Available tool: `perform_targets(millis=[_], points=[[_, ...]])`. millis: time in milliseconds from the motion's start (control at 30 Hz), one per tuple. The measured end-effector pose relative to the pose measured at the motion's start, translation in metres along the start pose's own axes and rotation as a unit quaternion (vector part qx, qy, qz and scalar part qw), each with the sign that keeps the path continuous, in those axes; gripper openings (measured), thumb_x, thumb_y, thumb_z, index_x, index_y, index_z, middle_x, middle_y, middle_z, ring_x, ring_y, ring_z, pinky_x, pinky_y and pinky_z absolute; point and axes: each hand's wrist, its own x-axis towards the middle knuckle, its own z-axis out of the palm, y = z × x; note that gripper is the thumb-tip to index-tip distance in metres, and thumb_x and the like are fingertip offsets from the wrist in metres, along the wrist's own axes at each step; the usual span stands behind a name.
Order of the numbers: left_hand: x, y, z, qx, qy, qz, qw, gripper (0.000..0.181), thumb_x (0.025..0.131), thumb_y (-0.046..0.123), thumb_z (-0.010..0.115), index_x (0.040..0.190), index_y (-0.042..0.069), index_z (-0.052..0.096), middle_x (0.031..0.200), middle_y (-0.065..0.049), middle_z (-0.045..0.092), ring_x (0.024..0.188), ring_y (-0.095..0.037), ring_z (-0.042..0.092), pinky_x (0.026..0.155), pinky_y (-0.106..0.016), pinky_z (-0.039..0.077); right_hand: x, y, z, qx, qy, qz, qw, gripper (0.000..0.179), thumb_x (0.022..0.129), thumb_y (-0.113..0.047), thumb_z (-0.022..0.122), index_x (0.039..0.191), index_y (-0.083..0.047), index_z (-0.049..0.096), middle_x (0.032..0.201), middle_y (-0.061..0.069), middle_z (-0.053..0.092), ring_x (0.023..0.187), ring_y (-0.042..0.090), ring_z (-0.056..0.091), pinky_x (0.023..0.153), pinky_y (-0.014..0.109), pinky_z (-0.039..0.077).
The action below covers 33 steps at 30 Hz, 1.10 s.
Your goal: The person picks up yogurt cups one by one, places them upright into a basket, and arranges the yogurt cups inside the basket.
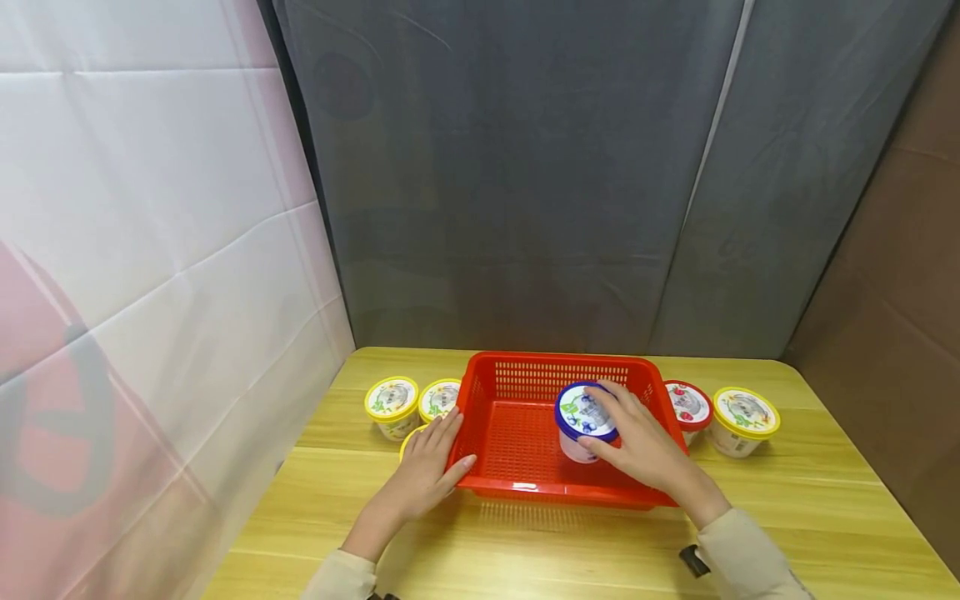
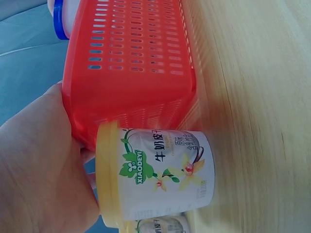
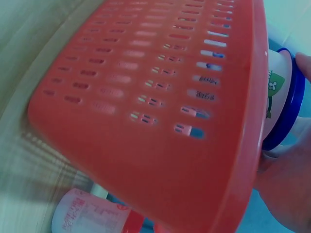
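My right hand [image 1: 637, 437] grips a tub with a blue lid [image 1: 587, 410] by its lid, over the right half of a red plastic basket [image 1: 517, 492]. In the right wrist view the blue-lidded tub [image 3: 278, 92] shows above the basket rim, its lower part seen through the slots. My left hand [image 1: 426, 468] lies on the basket's left rim, fingers stretched along it. Close under that hand stands a yellow-lidded tub [image 2: 165, 174], largely covered by the hand in the head view.
Left of the basket stand two more yellow-lidded tubs [image 1: 392, 400]. On its right are a red-lidded tub [image 1: 687, 406] and another yellow-lidded tub [image 1: 742, 421]. A grey curtain [image 1: 495, 183] hangs behind the wooden table [image 1: 300, 517].
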Motion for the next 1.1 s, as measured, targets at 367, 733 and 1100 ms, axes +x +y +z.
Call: perform_targets(millis=[367,733,1100], points=[[0.001,0.001,-0.003,0.000,-0.010,-0.005,0.9999,0.075,0.101,0.052,0.044,0.158,0.009,0.023,0.166,-0.009,0.023,0.152,-0.039,0.021,0.121,-0.064,0.016,0.006,-0.007,0.013,0.013,0.018,0.011,0.9997,0.082,0.081,-0.045,0.078,0.149,-0.023,0.038,0.155,0.007,0.036,0.138,0.033,0.042,0.103,0.059,0.048],[0.002,0.000,-0.001,0.007,-0.013,-0.004,0.9999,0.077,0.100,0.053,0.045,0.157,0.007,0.023,0.166,-0.009,0.022,0.153,-0.039,0.020,0.121,-0.063,0.016,0.010,-0.019,0.024,0.024,0.024,0.025,0.9991,0.084,0.078,-0.044,0.080,0.148,-0.022,0.039,0.154,0.009,0.039,0.136,0.036,0.044,0.102,0.059,0.049],[0.001,0.002,-0.002,0.013,-0.021,-0.003,0.9997,0.088,0.095,0.061,0.049,0.157,0.005,0.022,0.167,-0.009,0.019,0.152,-0.040,0.020,0.120,-0.066,0.012,0.010,-0.023,0.028,0.027,0.016,0.029,0.9991,0.085,0.078,-0.048,0.080,0.148,-0.024,0.039,0.154,0.007,0.040,0.136,0.033,0.045,0.103,0.057,0.049]])
